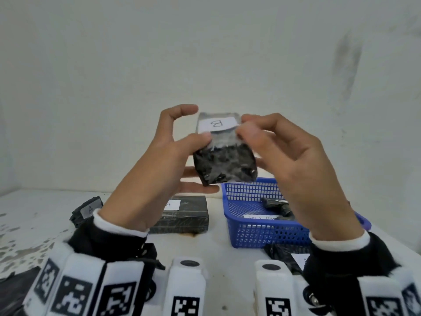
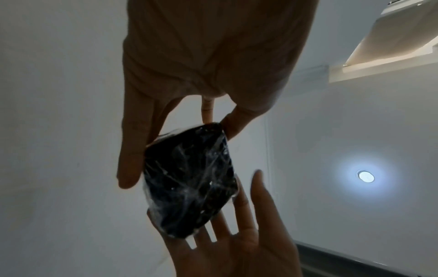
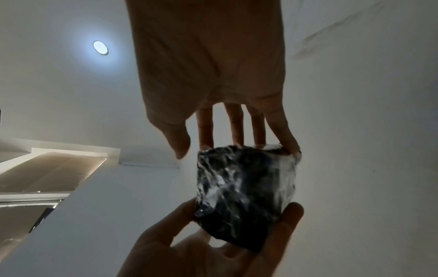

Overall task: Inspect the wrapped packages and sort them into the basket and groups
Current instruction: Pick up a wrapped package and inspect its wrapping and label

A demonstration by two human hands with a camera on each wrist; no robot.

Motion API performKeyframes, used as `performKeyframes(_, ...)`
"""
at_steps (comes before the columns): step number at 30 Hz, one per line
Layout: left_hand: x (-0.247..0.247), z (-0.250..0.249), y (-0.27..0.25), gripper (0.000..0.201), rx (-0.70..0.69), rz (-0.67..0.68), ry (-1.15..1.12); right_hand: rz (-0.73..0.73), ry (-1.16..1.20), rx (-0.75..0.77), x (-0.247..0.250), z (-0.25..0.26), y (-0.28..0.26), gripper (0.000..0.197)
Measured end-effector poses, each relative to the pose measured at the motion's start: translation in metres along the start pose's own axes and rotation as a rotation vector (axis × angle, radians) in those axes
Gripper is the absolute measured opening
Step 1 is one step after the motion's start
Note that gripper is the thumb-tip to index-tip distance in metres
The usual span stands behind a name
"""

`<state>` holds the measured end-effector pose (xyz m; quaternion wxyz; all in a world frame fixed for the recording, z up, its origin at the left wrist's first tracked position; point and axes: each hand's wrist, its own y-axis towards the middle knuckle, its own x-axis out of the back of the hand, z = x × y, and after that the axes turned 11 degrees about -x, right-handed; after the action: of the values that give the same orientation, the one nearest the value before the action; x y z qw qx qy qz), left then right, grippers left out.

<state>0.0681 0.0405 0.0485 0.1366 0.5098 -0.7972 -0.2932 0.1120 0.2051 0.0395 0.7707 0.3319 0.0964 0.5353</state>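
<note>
I hold a black plastic-wrapped package [image 1: 224, 163] with a white label marked B up in front of me, well above the table. My left hand [image 1: 196, 156] grips its left side, thumb on the front and fingers underneath, with the index finger lifted clear. My right hand [image 1: 252, 147] pinches the upper right edge beside the label. In the left wrist view the package [image 2: 189, 180] shows its crinkled back between both hands. The right wrist view has my right fingertips [image 3: 237, 144] on the package [image 3: 244, 191], with the left hand cupped below.
A blue mesh basket [image 1: 250, 233] stands on the white table at the right and holds a small black package [image 1: 276, 205]. Two black packages labelled A [image 1: 182, 213] [image 1: 87, 210] lie left of it. Another labelled package [image 1: 287, 256] lies at the front right.
</note>
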Motion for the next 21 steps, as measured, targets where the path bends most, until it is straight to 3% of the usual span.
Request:
performKeyframes(3,0.0037,0.0008,0.0015,0.063,-0.033,-0.005,-0.010,-0.005,0.009,-0.058,0.0025,0.0021,-0.0008,0.031)
performKeyframes(5,0.0057,0.0014,0.0020,0.073,-0.032,0.011,-0.003,0.032,0.008,-0.112,0.0049,0.0035,-0.0013,0.047)
performKeyframes(10,0.0041,0.0027,0.0007,0.058,-0.059,0.060,0.043,0.050,0.064,-0.139,0.0068,0.0066,-0.0024,0.079)
performKeyframes(14,0.0049,0.0003,-0.0006,0.068,-0.073,0.081,0.021,0.079,0.061,-0.158,0.0082,0.0054,-0.0007,0.097)
performKeyframes(18,0.0052,0.0013,0.0000,0.044,-0.126,0.001,0.051,0.103,0.057,-0.158,0.0046,0.0076,-0.0014,0.089)
performKeyframes(21,0.0049,0.0024,-0.0002,0.044,-0.132,0.009,0.075,0.080,0.068,-0.159,0.0040,0.0066,-0.0003,0.080)
